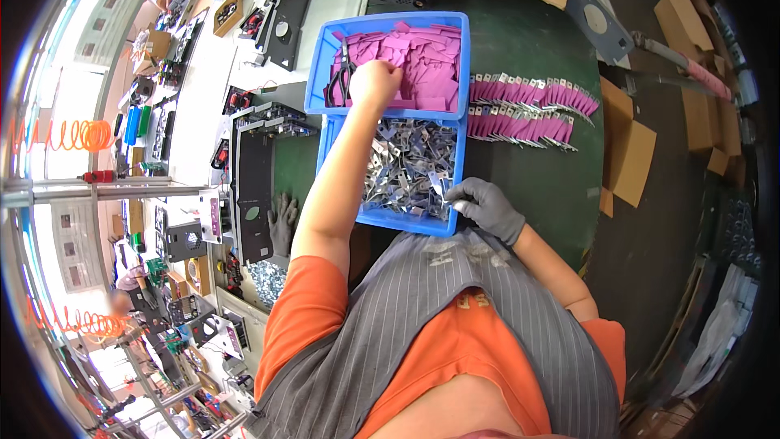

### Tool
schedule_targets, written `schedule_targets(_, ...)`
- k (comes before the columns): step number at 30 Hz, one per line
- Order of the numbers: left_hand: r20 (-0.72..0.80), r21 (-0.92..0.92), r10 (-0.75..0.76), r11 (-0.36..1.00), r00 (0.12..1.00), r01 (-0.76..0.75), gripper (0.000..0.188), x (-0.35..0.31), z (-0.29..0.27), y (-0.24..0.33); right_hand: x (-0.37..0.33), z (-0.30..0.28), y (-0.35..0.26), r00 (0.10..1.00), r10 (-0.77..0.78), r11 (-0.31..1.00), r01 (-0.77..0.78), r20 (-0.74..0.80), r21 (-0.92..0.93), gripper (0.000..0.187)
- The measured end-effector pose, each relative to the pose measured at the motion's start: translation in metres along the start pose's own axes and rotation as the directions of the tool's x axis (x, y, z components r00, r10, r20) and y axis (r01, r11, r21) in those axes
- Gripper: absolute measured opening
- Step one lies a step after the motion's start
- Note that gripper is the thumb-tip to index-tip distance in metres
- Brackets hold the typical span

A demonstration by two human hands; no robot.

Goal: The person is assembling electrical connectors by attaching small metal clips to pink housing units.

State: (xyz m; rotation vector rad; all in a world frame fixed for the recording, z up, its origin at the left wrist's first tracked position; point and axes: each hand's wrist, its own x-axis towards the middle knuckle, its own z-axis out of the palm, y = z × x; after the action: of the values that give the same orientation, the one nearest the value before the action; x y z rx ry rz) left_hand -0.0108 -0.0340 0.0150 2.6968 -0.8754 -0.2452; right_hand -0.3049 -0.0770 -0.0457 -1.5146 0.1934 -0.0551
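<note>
My bare left hand (376,84) reaches over the far blue bin (465,57), its fingers closed among the pink strips (431,65); what they pinch is hidden. Black-handled scissors (341,81) lie on the strips just left of that hand. In front of this bin stands a nearer blue bin (406,221), full of small bent metal brackets (402,162). At its right near edge is my right hand (491,210) in a grey glove, thumb and fingers pinched on a shiny metal bracket (443,189).
Two rows of brackets with pink strips (532,93) line the green tabletop (536,175) right of the bins. A loose grey glove (283,223) lies left, beside a black metal panel (252,187). Cardboard boxes (630,154) stand beyond the right edge.
</note>
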Motion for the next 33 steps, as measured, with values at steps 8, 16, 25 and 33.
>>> schedule_targets(8, 0.214, -0.918, -0.013, 0.34, 0.977, 0.206, 0.017, -0.046, -0.024, -0.003, -0.006, -0.012, -0.004, 0.998, 0.024, 0.998, -0.027, 0.062, 0.052, 0.027)
schedule_targets(16, 0.049, -0.854, 0.097, 0.52, 0.994, -0.009, 0.011, -0.14, -0.012, 0.015, -0.028, -0.04, -0.081, 0.995, -0.019, 0.965, 0.044, -0.097, 0.26, 0.026)
schedule_targets(25, -0.209, -0.43, 0.355, 0.803, 0.911, -0.411, 0.012, -0.165, -0.016, 0.031, -0.036, -0.045, -0.123, 0.93, -0.349, 0.936, 0.351, -0.113, 0.004, 0.021)
schedule_targets(33, -0.065, -0.48, 0.44, 0.773, 0.895, -0.415, 0.016, -0.17, -0.02, 0.033, -0.036, -0.049, -0.12, 0.967, -0.248, 0.968, 0.25, -0.064, 0.018, 0.021)
